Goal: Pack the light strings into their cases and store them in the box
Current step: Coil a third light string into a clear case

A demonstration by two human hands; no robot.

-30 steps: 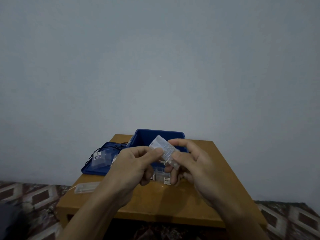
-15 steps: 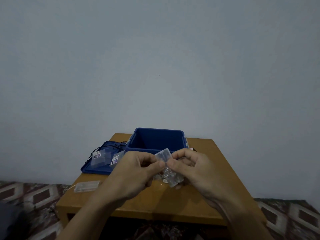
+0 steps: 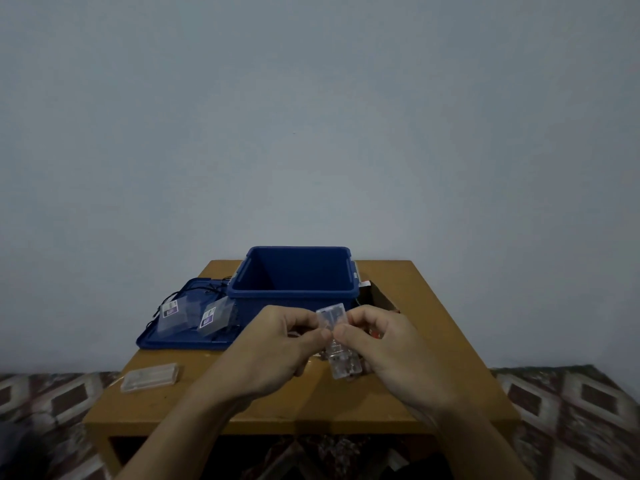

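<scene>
Both hands hold one clear plastic case [image 3: 339, 344] just above the wooden table [image 3: 433, 358], in front of the open blue box [image 3: 294, 278]. My left hand [image 3: 277, 344] pinches its left edge and my right hand [image 3: 384, 344] pinches its right edge, thumbs meeting near the case's middle. Small parts show faintly through the plastic. The box's inside looks empty from here. Two more clear cases [image 3: 194, 315] with purple labels and a black light string [image 3: 187, 294] lie on the blue lid [image 3: 180, 341] to the box's left.
Another clear case [image 3: 150, 376] lies flat near the table's left front edge. Something dark [image 3: 372, 294] sits right of the box, partly hidden. A grey wall stands close behind the table. Patterned floor shows on both sides.
The case came down from in front of the box's rim to just above the table. Both hands stayed on it and turned it more upright.
</scene>
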